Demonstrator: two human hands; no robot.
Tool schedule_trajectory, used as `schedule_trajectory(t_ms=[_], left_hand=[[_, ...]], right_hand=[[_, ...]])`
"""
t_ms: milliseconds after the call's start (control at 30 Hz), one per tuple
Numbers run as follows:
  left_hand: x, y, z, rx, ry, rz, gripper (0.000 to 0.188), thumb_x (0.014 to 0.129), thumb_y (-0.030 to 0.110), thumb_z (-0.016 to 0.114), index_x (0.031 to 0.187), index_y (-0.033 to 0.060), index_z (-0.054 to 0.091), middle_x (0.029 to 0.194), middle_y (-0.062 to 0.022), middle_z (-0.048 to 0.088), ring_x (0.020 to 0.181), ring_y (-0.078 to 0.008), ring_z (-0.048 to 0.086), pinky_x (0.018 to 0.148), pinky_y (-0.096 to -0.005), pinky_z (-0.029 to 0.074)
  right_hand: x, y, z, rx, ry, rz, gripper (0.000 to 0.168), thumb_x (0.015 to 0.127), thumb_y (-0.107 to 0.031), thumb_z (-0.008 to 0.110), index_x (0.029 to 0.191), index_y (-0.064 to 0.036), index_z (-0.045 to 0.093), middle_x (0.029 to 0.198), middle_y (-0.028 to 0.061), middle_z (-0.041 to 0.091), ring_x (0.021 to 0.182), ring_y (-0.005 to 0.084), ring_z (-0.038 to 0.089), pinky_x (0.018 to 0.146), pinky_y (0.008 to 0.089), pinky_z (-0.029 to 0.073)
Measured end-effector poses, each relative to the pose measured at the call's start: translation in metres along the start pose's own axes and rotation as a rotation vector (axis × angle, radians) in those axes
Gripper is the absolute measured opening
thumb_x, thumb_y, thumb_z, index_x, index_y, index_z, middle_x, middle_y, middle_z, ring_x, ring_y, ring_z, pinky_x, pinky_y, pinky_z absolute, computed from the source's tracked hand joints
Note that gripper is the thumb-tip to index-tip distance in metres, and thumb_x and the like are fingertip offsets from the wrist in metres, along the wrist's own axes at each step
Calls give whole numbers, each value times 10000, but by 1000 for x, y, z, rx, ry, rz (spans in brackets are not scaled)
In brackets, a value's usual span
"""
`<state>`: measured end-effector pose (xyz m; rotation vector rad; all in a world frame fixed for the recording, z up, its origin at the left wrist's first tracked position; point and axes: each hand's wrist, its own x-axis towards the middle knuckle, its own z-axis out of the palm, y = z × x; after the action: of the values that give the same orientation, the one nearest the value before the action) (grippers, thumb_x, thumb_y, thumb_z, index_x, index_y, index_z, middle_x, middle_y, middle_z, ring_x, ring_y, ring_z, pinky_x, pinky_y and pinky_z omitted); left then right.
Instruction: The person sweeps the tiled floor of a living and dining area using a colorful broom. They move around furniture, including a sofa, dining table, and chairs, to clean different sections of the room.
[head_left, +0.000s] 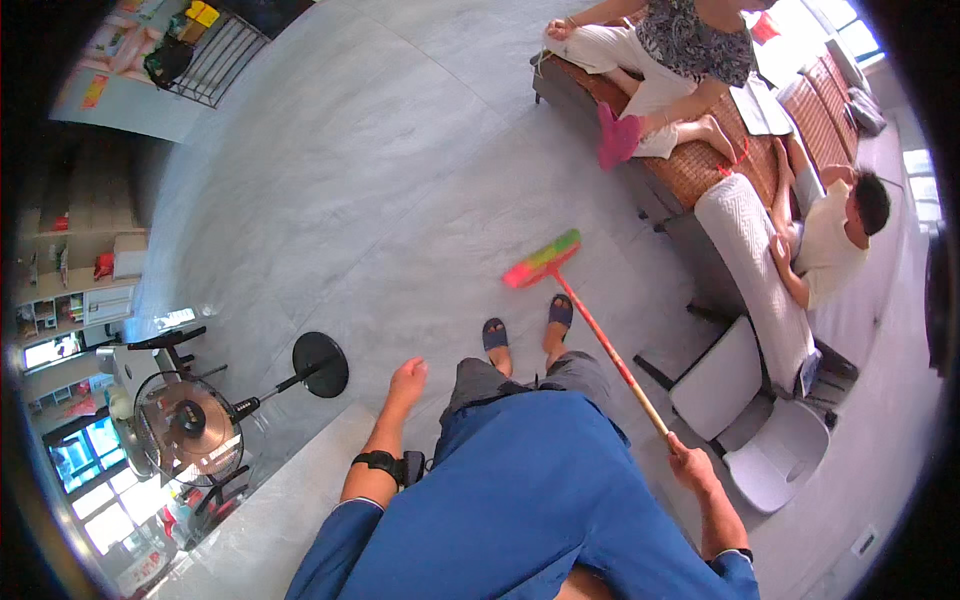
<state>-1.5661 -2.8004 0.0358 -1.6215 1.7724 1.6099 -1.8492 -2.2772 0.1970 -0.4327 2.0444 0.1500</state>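
Observation:
My right hand (691, 466) is wrapped around the upper handle of a broom (604, 339), whose stick is red with a yellowish top section. The stick slants away to the broom head (544, 261), which has green, yellow and pink bristles. That head is at the floor just beyond my feet; whether it touches the tiles is hard to tell. My left hand (407, 381) hangs free at my side, slightly blurred, with nothing visible in it. How far its fingers are curled is unclear. Dark slippers (495, 334) are on my feet.
Grey tiles (360, 195) cover the floor. A pedestal fan (191, 420) on a round black base (321, 365) stands left. Rightward are a white chair (776, 454) and a sofa (694, 169) with two people seated on it. A metal railing (225, 60) is at upper left.

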Motion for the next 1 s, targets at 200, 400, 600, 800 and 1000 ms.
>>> schedule_trajectory(t_ms=[200,400,600,800,1000], left_hand=[[-13,23,40,-14,-6,77,430,931,290,565,1286,48,537,972,-40,629,804,-134,599,715,-290,478],[-66,64,57,-118,50,-148,424,931,295,574,1282,59,544,994,-37,647,826,-133,595,737,-297,485],[-68,200,84,-151,-217,-45,475,964,366,513,1347,88,476,1169,-87,591,916,-155,596,759,-311,481],[25,274,139,-34,-549,28,501,976,405,477,1373,101,450,1142,-60,575,908,-146,580,738,-285,458],[80,294,132,59,-767,-17,544,974,467,453,1396,128,401,1168,-66,548,929,-175,576,743,-314,469]], right_hand=[[112,-45,-64,-152,-59,-144,596,891,-254,499,1453,-298,305,857,212,650,799,401,643,692,493,506],[212,-187,-137,114,25,-321,481,887,-214,477,1361,-247,408,879,220,654,763,393,644,671,491,502],[233,-235,-122,323,137,-493,423,866,-246,517,1252,-89,440,923,270,642,864,454,616,758,542,474],[231,-262,-121,471,259,-422,366,894,-273,518,1204,-93,443,914,264,644,874,457,612,755,544,470],[270,-270,-127,664,333,-123,365,893,-259,534,1207,-82,481,947,254,644,910,430,618,771,517,476]])
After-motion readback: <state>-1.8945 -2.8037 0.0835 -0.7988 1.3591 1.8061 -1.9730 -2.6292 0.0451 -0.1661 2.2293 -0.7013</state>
